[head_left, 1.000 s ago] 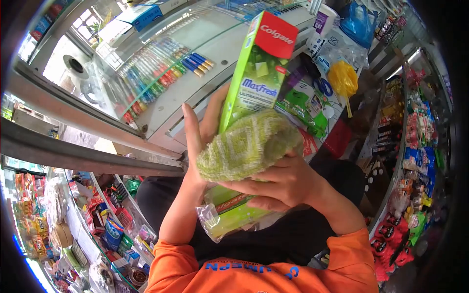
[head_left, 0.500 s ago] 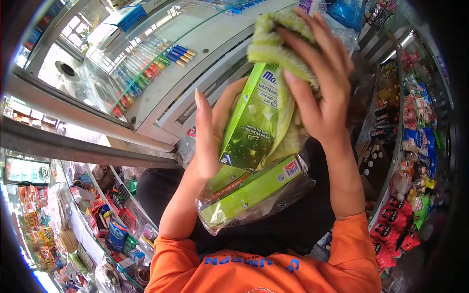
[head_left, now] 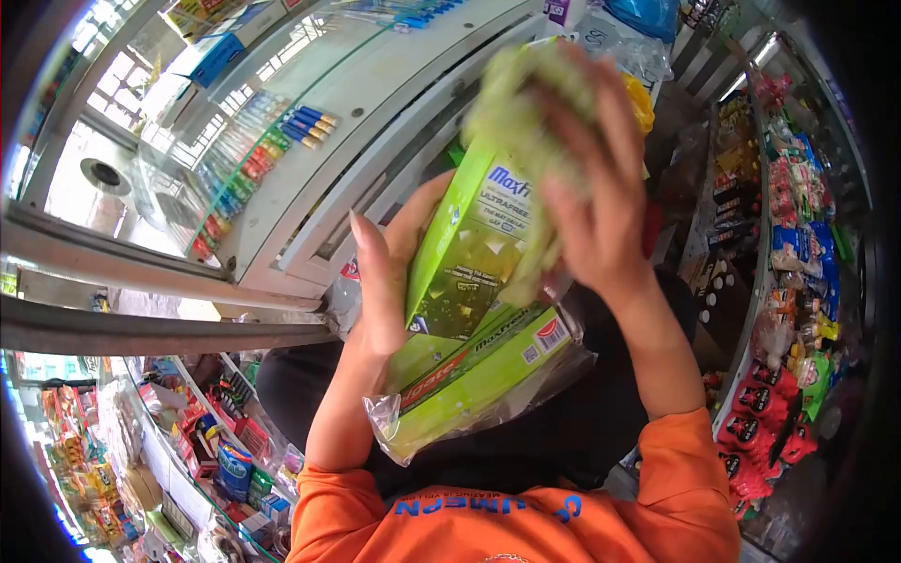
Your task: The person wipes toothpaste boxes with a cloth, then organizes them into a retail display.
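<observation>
My left hand (head_left: 380,281) is wrapped round the left side of a green MaxFresh toothpaste box (head_left: 469,258), which is tilted with its printed face towards me. A fuzzy light-green cloth (head_left: 521,108) is bunched in my right hand (head_left: 601,202) and lies against the box's upper end and right side. Motion smears the cloth and my right fingers. Just below, more green toothpaste boxes (head_left: 479,371) in torn clear plastic wrap lie above my lap, one showing a barcode and a red band.
On the left stands a glass display case (head_left: 282,178) with rows of pens. Shelves of packets (head_left: 216,450) fill the lower left. More hanging packets and red pouches (head_left: 765,413) line the right side. A blue bag (head_left: 643,14) sits at the top.
My right hand and the cloth have shifted left and slightly down over the box. Both hands and the boxes sit a little further left in view.
</observation>
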Demonstrator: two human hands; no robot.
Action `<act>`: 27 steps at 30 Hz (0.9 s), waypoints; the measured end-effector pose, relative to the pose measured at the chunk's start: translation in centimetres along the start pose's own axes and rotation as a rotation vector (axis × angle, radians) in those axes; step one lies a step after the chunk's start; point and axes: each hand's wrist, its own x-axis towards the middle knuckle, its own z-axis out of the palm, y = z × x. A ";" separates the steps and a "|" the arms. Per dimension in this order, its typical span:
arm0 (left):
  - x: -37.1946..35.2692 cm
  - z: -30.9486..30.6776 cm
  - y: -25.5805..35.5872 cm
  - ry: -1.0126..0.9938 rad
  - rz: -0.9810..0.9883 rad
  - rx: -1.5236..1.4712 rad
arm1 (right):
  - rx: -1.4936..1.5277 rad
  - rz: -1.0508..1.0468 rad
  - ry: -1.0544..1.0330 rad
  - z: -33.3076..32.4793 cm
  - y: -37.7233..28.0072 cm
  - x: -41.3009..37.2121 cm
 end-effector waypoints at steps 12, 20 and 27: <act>0.6 -0.7 -1.0 0.014 0.136 0.048 | 0.723 0.820 0.205 1.7 3.6 -4.1; 0.4 -1.7 -1.3 0.004 0.160 0.106 | 0.444 0.451 0.035 0.9 2.0 -4.6; 0.2 -2.1 -1.3 0.021 0.156 0.205 | 0.479 0.383 0.016 0.8 0.8 -3.9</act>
